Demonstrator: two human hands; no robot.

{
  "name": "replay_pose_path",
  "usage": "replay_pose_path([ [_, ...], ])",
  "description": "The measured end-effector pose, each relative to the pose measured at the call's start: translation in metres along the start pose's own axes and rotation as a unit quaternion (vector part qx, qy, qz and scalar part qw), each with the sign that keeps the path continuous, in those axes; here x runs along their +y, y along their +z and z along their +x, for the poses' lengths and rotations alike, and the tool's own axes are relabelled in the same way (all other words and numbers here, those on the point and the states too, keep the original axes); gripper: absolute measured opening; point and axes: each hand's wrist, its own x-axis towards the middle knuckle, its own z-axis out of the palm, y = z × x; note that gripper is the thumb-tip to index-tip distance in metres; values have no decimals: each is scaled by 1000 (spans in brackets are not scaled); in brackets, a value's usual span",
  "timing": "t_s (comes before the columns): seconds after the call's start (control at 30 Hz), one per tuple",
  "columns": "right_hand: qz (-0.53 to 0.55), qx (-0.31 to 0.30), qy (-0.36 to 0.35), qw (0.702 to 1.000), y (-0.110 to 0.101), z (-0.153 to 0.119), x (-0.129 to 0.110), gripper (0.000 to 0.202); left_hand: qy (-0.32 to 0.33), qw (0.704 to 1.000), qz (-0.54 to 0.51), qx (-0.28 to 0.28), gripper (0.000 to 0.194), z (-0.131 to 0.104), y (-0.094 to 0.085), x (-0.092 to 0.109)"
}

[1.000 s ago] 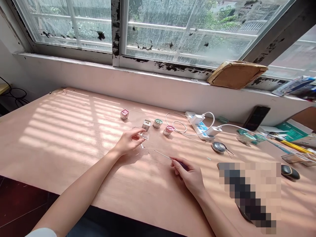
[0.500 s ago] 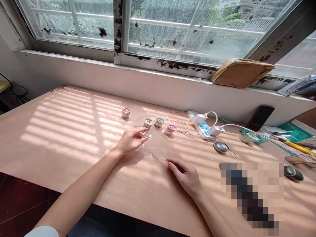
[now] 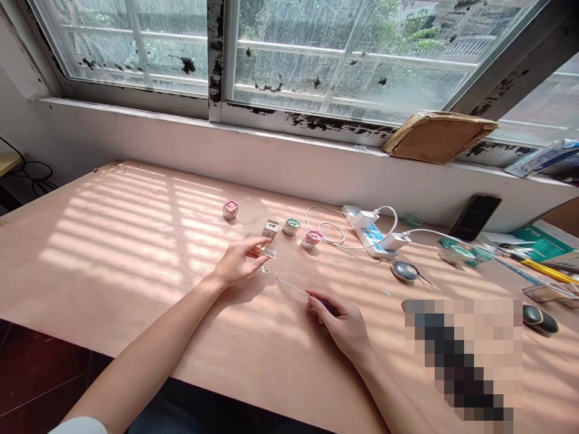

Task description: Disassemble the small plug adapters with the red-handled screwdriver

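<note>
Between thumb and fingers, my left hand (image 3: pixel 239 262) pinches a small clear plastic piece (image 3: pixel 271 251). My right hand (image 3: pixel 339 319) is closed around the dark handle of a screwdriver (image 3: pixel 293 287), whose thin metal tip points left, a short way from the left hand. Just beyond the left fingers stands a small sharpener-like box with a cream top (image 3: pixel 271 227). A green-topped one (image 3: pixel 292 226) and a pink-topped one (image 3: pixel 312 239) stand to its right. Another pink-topped box (image 3: pixel 230 209) is farther left. A tiny metal piece (image 3: pixel 263 270) lies below the left fingertips.
A white power strip (image 3: pixel 371 232) with plugs and cables lies behind the right hand. Right of it are a dark round mouse-like object (image 3: pixel 405 271), a phone (image 3: pixel 476 217) leaning on the wall, and another black object (image 3: pixel 540 319). A pixelated patch covers part of the table.
The clear piece in my left hand has shifted slightly down and tilted. The screwdriver tip has moved slightly right. Both hands keep their hold.
</note>
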Motion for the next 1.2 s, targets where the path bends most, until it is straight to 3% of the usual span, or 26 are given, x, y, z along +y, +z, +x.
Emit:
replay_pose_path([
  [0.3, 136, 53, 13, 989, -12, 3, -10, 31, -3, 999, 17, -30, 39, -1, 2, 5],
  [0.6, 163, 47, -106, 980, -29, 36, -41, 22, -26, 999, 18, -23, 39, -2, 6, 13],
  [0.8, 136, 35, -157, 978, -20, 48, -56, 20, -28, 999, -5, -27, 40, -4, 9, 11],
  [1.2, 143, 43, -134, 980, -4, 34, -42, 20, 34, 999, 7, -35, 40, -7, 13, 8],
])
